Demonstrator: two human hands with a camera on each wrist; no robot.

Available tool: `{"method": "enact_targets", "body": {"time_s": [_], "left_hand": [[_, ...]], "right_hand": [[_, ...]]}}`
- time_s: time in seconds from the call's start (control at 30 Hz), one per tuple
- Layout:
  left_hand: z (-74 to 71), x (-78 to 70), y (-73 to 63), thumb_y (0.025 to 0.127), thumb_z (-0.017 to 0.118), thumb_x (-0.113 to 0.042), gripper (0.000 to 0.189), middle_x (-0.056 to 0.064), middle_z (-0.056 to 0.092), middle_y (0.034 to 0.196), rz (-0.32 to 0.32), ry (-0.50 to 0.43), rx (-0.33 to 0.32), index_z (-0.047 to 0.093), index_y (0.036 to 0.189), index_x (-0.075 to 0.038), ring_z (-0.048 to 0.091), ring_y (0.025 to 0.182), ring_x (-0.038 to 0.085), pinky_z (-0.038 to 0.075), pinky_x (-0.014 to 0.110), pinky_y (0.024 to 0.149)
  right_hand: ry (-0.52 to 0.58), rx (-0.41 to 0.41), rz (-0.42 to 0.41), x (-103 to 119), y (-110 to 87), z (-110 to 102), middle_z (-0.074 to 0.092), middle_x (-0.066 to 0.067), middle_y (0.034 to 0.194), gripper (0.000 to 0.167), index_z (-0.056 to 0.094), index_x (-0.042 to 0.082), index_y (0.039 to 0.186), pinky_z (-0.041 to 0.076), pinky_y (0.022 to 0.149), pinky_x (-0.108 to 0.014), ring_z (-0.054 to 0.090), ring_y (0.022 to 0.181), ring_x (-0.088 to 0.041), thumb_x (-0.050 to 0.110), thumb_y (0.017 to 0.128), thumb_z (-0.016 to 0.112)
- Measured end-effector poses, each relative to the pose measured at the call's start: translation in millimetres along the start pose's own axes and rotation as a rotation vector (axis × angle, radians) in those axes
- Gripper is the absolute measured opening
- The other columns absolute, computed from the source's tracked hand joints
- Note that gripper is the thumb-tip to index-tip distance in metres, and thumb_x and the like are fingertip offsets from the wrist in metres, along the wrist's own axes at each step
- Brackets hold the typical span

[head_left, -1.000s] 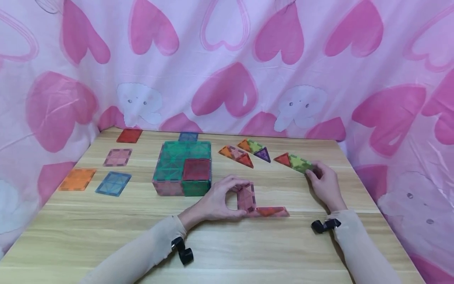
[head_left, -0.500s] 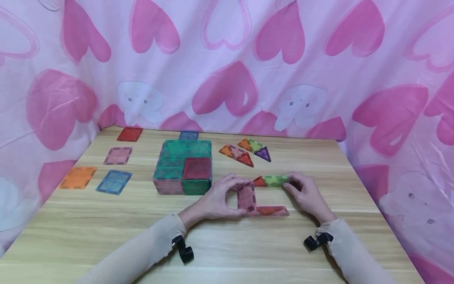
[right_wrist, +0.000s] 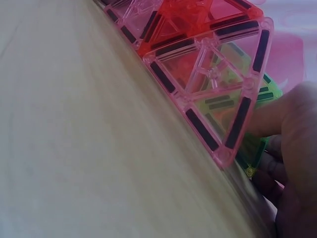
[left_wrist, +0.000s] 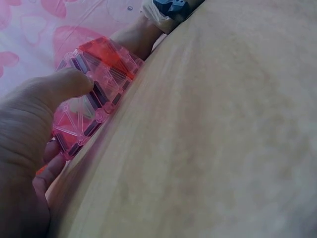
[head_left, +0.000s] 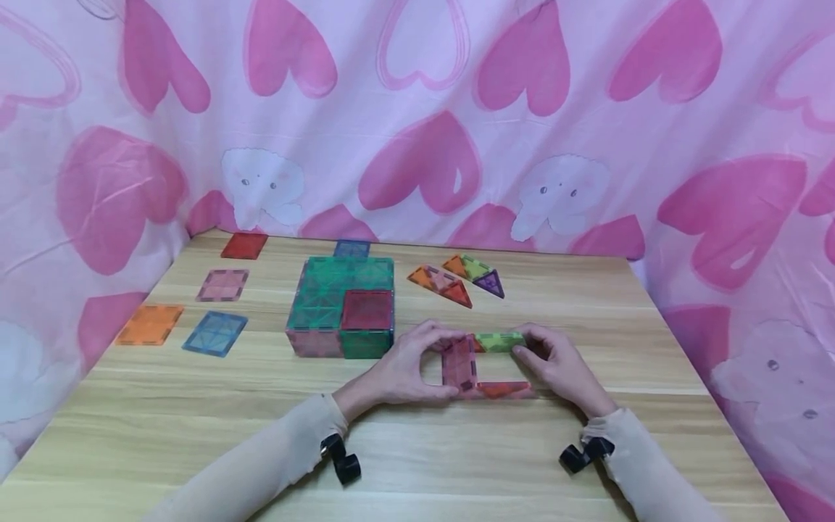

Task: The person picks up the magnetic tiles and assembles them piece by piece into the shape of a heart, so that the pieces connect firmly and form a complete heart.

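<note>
My left hand (head_left: 404,366) holds a pink square magnetic tile (head_left: 459,362) on its edge, thumb at the near side and fingers at the far side. From that square's near end a strip of pink and red triangle tiles (head_left: 504,390) runs rightward, standing on edge. Behind it, my right hand (head_left: 557,366) pinches the right end of a strip with a green triangle tile (head_left: 501,342) and a red one, its left end right at the square's far side. In the right wrist view, a pink triangle tile (right_wrist: 214,72) partly covers the green tile (right_wrist: 267,94) and fingers.
Left of my hands stands a low box of green and pink tiles (head_left: 316,301) with a dark red square (head_left: 368,310) at its corner. Two triangle strips (head_left: 440,284) lie behind. Flat orange (head_left: 151,324), blue (head_left: 215,333), pink (head_left: 223,285) and red squares (head_left: 244,246) lie at left.
My right hand has carried the green and red strip leftward and nearer, from the right of the table to the far side of the pink square. My left hand has stayed in place.
</note>
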State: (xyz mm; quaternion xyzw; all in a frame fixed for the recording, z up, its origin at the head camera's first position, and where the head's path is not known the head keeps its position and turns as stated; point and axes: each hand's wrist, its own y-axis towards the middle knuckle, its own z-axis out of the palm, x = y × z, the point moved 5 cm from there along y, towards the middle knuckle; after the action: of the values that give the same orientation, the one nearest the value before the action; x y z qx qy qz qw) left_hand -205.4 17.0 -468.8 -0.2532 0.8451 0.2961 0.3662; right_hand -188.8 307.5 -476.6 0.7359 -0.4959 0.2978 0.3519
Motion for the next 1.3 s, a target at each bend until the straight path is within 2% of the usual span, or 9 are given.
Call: {"method": "enact_targets", "body": {"time_s": [0.13,0.27,0.43,0.53,0.7,0.83,0.97,1.07,1.3], "left_hand": [[-3.5,-10.3,3.7,0.085,0.097,-0.040,0.092,-0.006,0.058,0.149,0.009,0.011,-0.016,0.054,0.164,-0.024,0.058,0.138,0.013,0.050,0.043,0.120],[-21.5,-39.3,8.5,0.087,0.095,-0.041,0.092,-0.004,0.055,0.159,0.073,0.030,-0.032,0.050,0.166,-0.026,0.054,0.145,0.016,0.051,0.053,0.120],[-79.7,-77.4,13.2,0.088,0.093,-0.034,0.089,0.001,0.057,0.161,0.204,0.105,-0.154,0.052,0.166,-0.019,0.055,0.145,0.019,0.051,0.054,0.118],[-129.8,-79.4,8.4,0.089,0.091,-0.029,0.083,0.002,0.059,0.160,0.203,0.119,-0.270,0.055,0.164,-0.022,0.054,0.146,0.019,0.048,0.054,0.121],[-208.6,-44.0,-10.6,0.096,0.084,-0.021,0.072,-0.003,0.059,0.162,0.062,0.103,-0.421,0.058,0.163,-0.026,0.052,0.151,0.019,0.040,0.057,0.127],[-246.2,4.2,-28.2,0.104,0.078,-0.016,0.065,0.005,0.057,0.165,-0.089,0.041,-0.494,0.056,0.164,-0.020,0.049,0.154,0.025,0.040,0.043,0.129],[-257.9,49.4,-42.5,0.110,0.073,-0.027,0.065,0.011,0.051,0.169,-0.252,-0.023,-0.511,0.049,0.169,-0.018,0.046,0.156,0.034,0.047,0.021,0.118],[-256.8,74.1,-48.2,0.112,0.069,-0.035,0.068,0.013,0.049,0.171,-0.322,-0.050,-0.512,0.043,0.172,-0.019,0.045,0.157,0.039,0.048,0.015,0.113],[-253.7,112.3,-53.6,0.119,0.052,-0.038,0.065,0.019,0.041,0.175,-0.415,-0.006,-0.507,0.032,0.176,-0.013,0.041,0.161,0.041,0.036,0.057,0.131]], "right_hand": [[0.024,0.005,0.012,-1.8,0.2,-2.7,0.078,-0.004,0.119,0.024,0.077,0.015,0.127,0.054,0.091,-0.021,0.068,0.105,-0.014,0.004,0.105,0.075],[0.043,0.015,0.006,-2.7,0.3,-1.5,0.079,-0.005,0.118,0.025,0.077,0.014,0.127,0.054,0.092,-0.020,0.069,0.105,-0.014,0.003,0.105,0.075],[0.044,0.026,0.007,-2.2,-0.4,-1.3,0.078,-0.005,0.119,0.024,0.077,0.015,0.127,0.054,0.089,-0.021,0.068,0.103,-0.014,0.005,0.105,0.075],[0.038,0.027,0.015,-1.6,-0.5,-1.6,0.078,-0.004,0.119,0.023,0.077,0.015,0.127,0.054,0.089,-0.022,0.067,0.102,-0.015,0.005,0.105,0.075],[0.035,0.029,0.034,-1.5,0.5,-1.1,0.077,-0.003,0.121,0.024,0.077,0.015,0.128,0.053,0.092,-0.023,0.067,0.105,-0.016,0.008,0.106,0.075],[0.047,0.030,0.044,-2.8,1.2,-0.7,0.077,-0.004,0.120,0.023,0.077,0.015,0.127,0.054,0.090,-0.024,0.066,0.104,-0.018,0.007,0.105,0.076],[0.055,0.029,0.043,-3.2,0.9,-1.3,0.077,-0.004,0.118,0.023,0.078,0.015,0.126,0.053,0.088,-0.024,0.066,0.102,-0.018,0.006,0.105,0.076],[0.058,0.029,0.039,-3.5,0.2,-1.9,0.077,-0.004,0.118,0.023,0.078,0.015,0.125,0.053,0.089,-0.024,0.066,0.102,-0.018,0.005,0.104,0.076],[0.055,0.036,0.047,-3.8,1.2,-0.6,0.077,-0.003,0.117,0.022,0.079,0.017,0.123,0.052,0.088,-0.026,0.065,0.101,-0.020,0.007,0.104,0.076]]}}
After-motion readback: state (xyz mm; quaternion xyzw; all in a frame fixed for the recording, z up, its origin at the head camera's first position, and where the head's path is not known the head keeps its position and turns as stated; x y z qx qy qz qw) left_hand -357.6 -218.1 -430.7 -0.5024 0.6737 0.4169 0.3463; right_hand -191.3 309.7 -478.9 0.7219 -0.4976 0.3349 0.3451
